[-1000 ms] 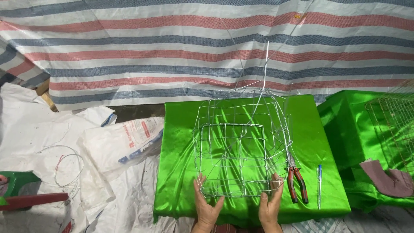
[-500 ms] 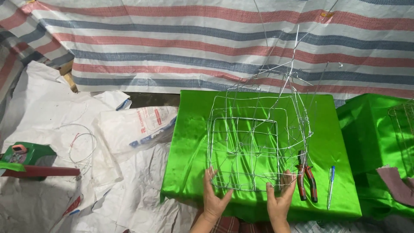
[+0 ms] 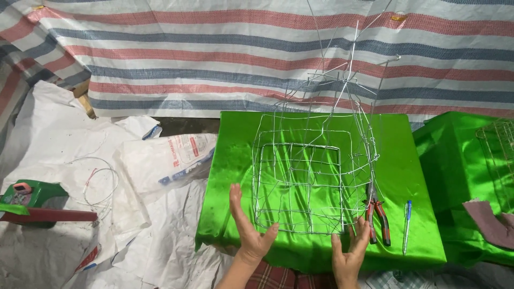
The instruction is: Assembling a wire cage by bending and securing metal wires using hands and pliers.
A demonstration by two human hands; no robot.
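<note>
A box-shaped frame of thin silver wire stands on a shiny green cloth, with loose wire ends sticking up at its top. My left hand is open, palm toward the frame's lower left corner, thumb near the bottom wire. My right hand rests at the frame's lower right corner, its fingers spread against the bottom wire. Neither hand grips anything that I can see.
Red-handled pliers and a blue pen lie right of the frame. A second green cloth with another wire frame is at far right. White plastic sacks, a wire coil and a green tool lie left. Striped tarp behind.
The view has shifted so everything sits further right and lower. My left hand has come off the frame's corner and opened; my right hand stays at the lower right corner.
</note>
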